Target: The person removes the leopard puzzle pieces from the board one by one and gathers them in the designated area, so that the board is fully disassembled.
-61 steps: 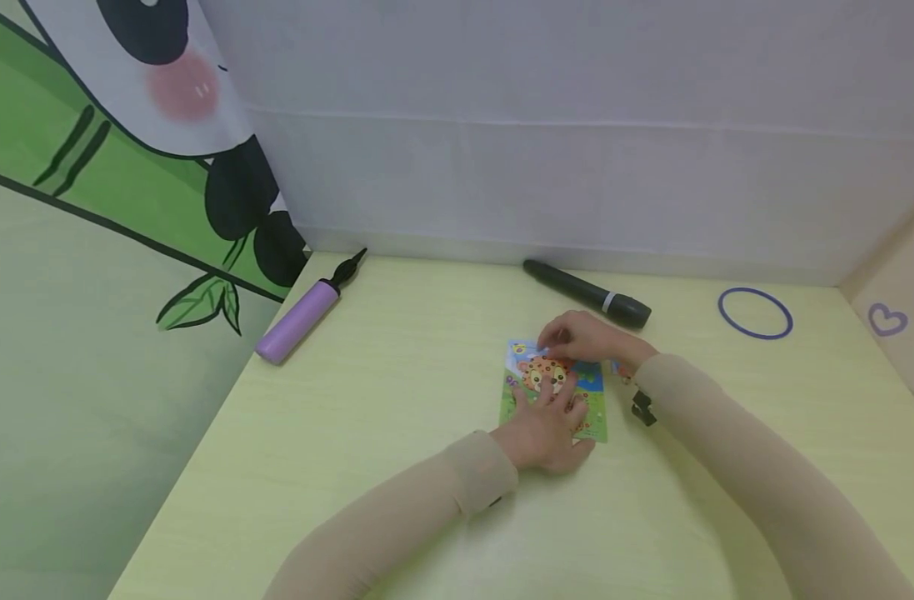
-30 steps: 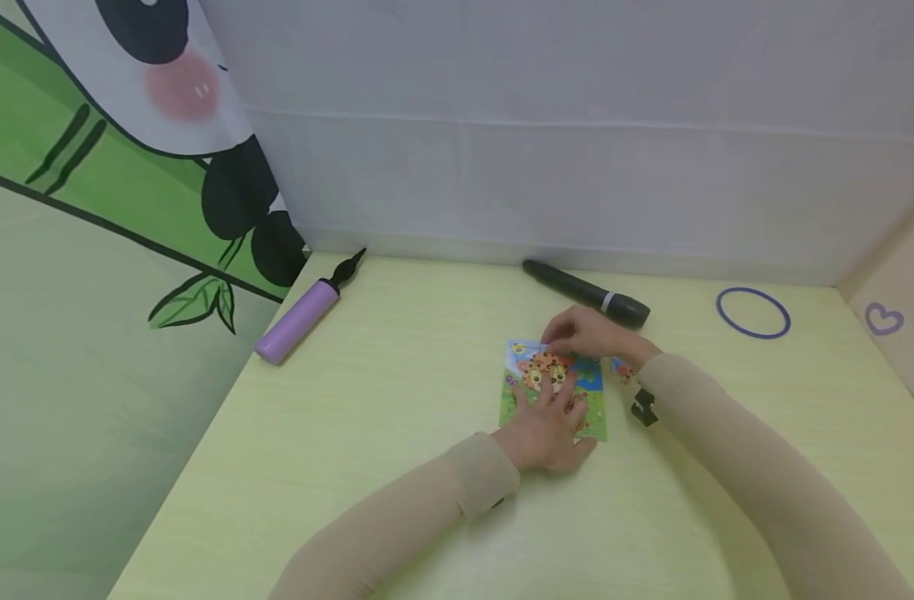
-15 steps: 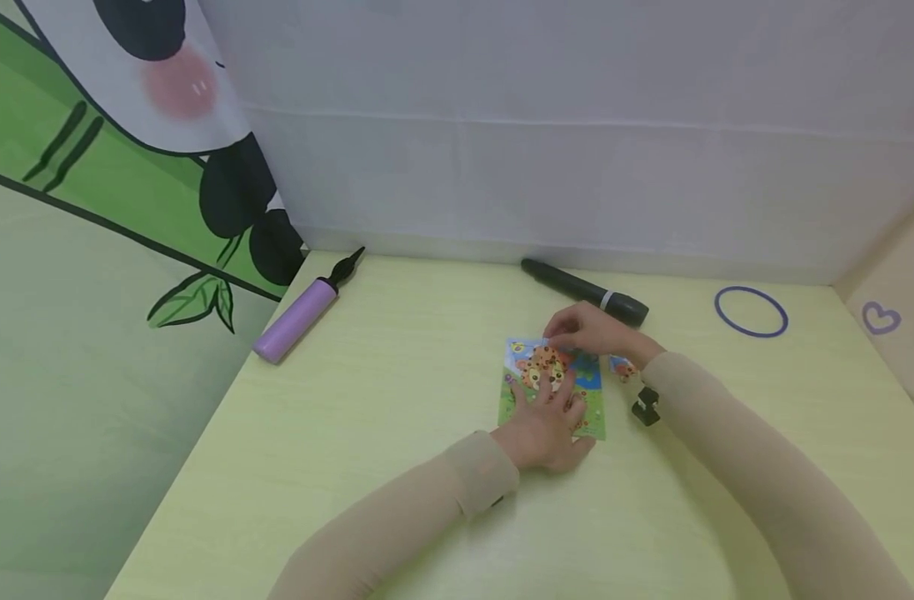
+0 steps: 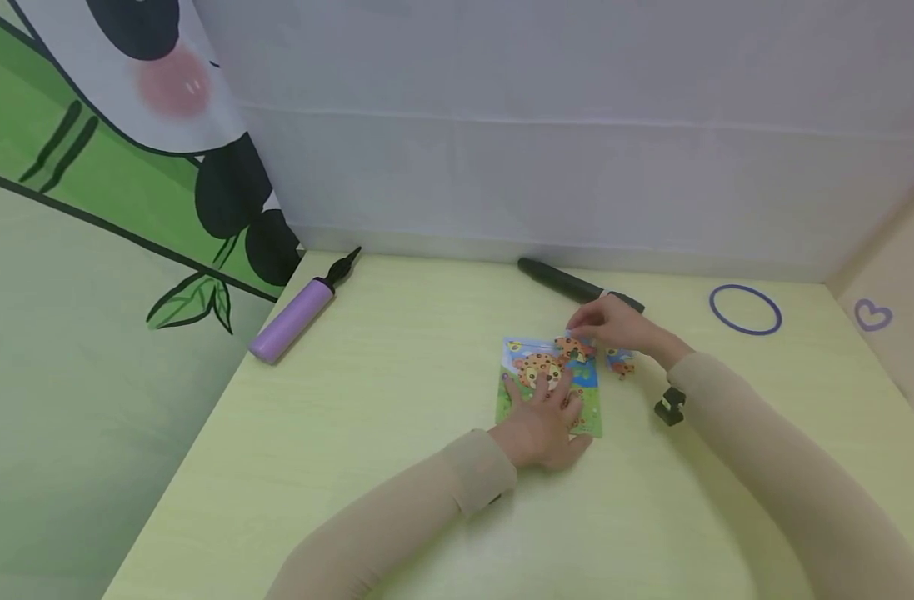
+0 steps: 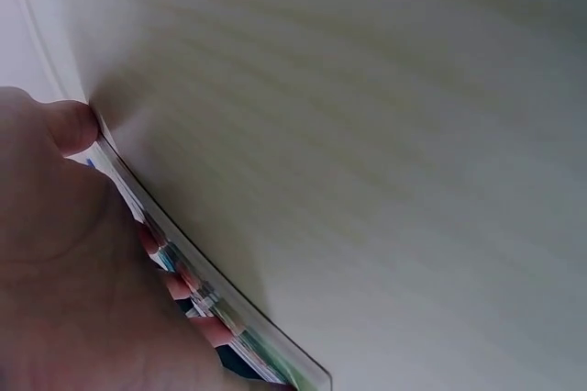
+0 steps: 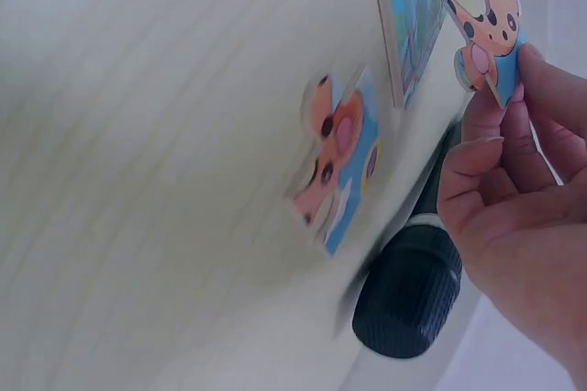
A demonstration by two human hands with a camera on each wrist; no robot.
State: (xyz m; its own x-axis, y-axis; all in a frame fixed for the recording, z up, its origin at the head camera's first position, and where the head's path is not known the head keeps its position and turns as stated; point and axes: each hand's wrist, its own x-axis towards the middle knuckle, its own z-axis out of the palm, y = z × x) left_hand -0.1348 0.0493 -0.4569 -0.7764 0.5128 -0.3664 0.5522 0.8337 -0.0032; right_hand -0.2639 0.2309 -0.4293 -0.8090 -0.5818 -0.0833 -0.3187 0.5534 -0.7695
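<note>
Puzzle piece (image 6: 489, 35), orange spotted with blue edge, pinched between right thumb and fingertips (image 6: 514, 88), held up off the table just over the far right corner of the puzzle board (image 4: 550, 387). Right hand (image 4: 614, 327) sits at about 1 o'clock from the board; other fingers loosely curled behind the pinch. Left hand (image 4: 542, 421) lies flat on the near half of the board, fingers (image 4: 535, 385) spread and straight, pressing it down; the left wrist view shows the palm on the board edge (image 5: 197, 295), with table beyond.

Second loose piece (image 6: 335, 166), same orange and blue print, lies flat on the table (image 4: 397, 433) just right of the board, at 3 o'clock, apart from it. In the head view it shows at (image 4: 621, 362), near the right wrist.

Progress, judged: board looks mostly filled, with a spotted animal face visible in the middle, green at the bottom, blue at the top. At least two pieces are not yet in: the one held and the one on the table. Can't tell the exact gaps; hands cover part of it.

Further out: black microphone (image 4: 569, 285) at 12 o'clock behind the right hand, its head close up in the right wrist view (image 6: 408, 295). Purple pump (image 4: 292, 318) at 10 o'clock, well apart. Blue ring (image 4: 745, 309) at 2 o'clock. Small black clip (image 4: 670, 406) by the right forearm.
</note>
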